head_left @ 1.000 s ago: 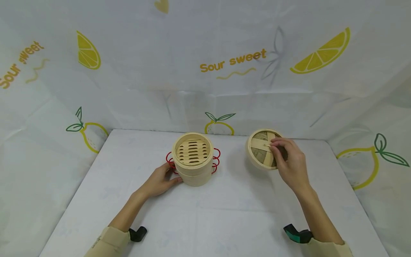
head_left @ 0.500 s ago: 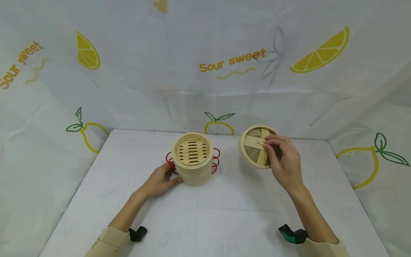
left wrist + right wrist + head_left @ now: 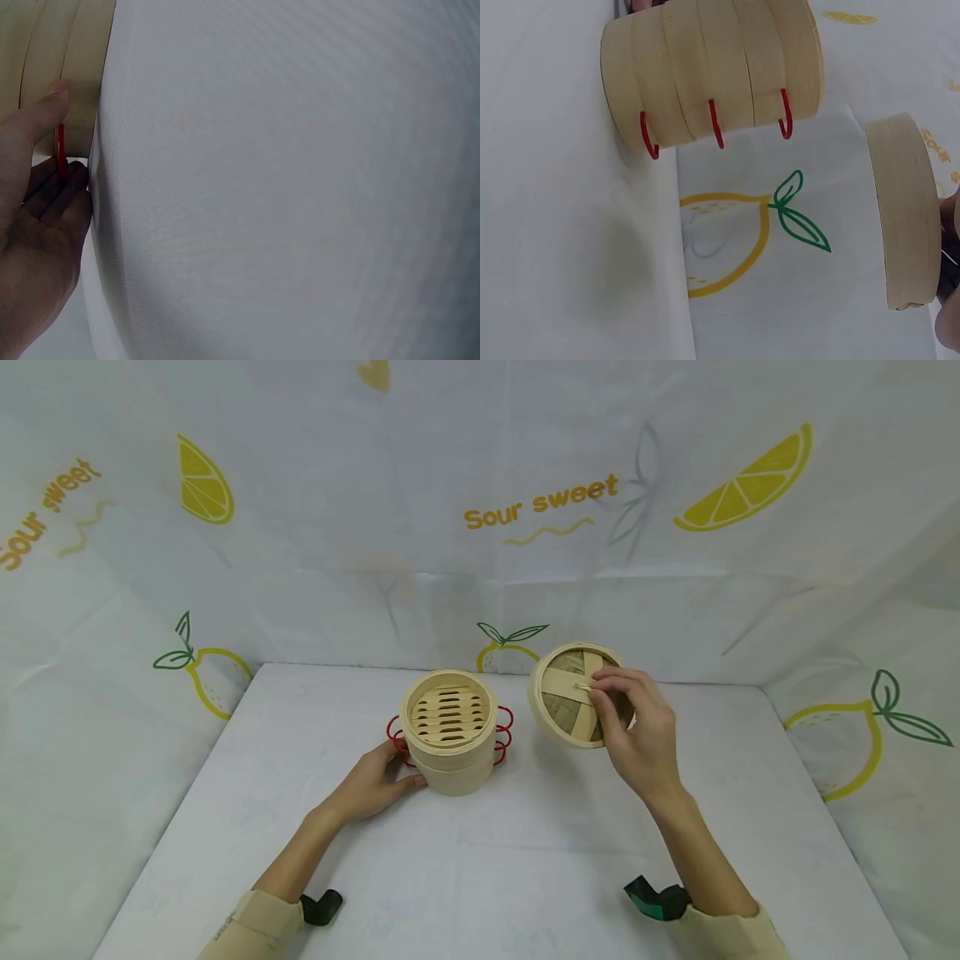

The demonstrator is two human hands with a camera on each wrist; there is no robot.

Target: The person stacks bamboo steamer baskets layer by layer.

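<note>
A stack of bamboo steamer baskets (image 3: 453,772) with red loop handles stands upright on the table, its slatted top tier uncovered. My left hand (image 3: 372,785) holds the stack low on its left side, thumb at the front. In the left wrist view, that thumb rests on the bamboo wall (image 3: 82,60) and the fingers lie round by a red handle (image 3: 61,150). My right hand (image 3: 643,735) pinches the small knob of the woven bamboo lid (image 3: 558,683). That lid is raised and tilted, right of the stack and apart from it, as the right wrist view shows its rim (image 3: 907,217).
A white cloth covers the table (image 3: 480,877). Behind it hangs a white backdrop (image 3: 337,527) printed with lemons and lettering, meeting the table's back edge. Black devices (image 3: 322,907) sit at both wrists.
My right hand has carried the lid leftward and slightly up, closer to the steamer stack. The left hand and the stack have stayed where they were.
</note>
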